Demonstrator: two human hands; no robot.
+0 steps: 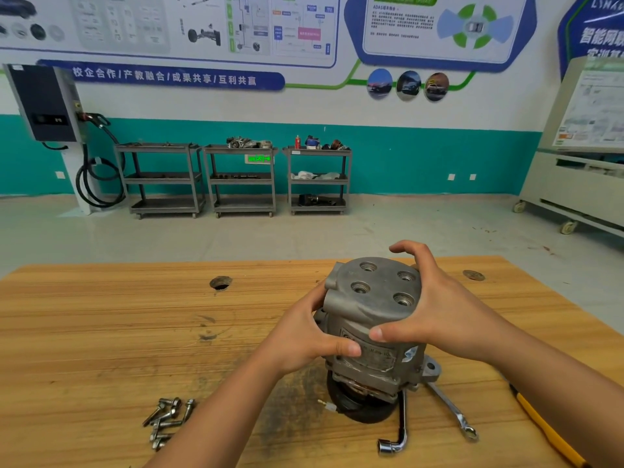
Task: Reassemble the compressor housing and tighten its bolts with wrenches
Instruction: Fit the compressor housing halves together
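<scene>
Wooden workbench [101, 332] fills the foreground, and near its middle the compressor [378, 363] stands upright on its black pulley [364, 408]. Its grey end cover [374, 292] sits on top, four bolt holes facing up. The left hand [304, 336] grips the compressor from the left, thumb laid across the label on the front and fingers wrapped behind. The right hand [439, 309] clasps the end cover from the right, fingers curled over its far rim and thumb pressed on the front, close to the left thumb. A socket wrench [401, 423] and a ring spanner [452, 410] lie just beside the base, at its near right. Loose bolts [167, 420] lie heaped well to the left. Three metal carts [243, 179] line the far wall.
</scene>
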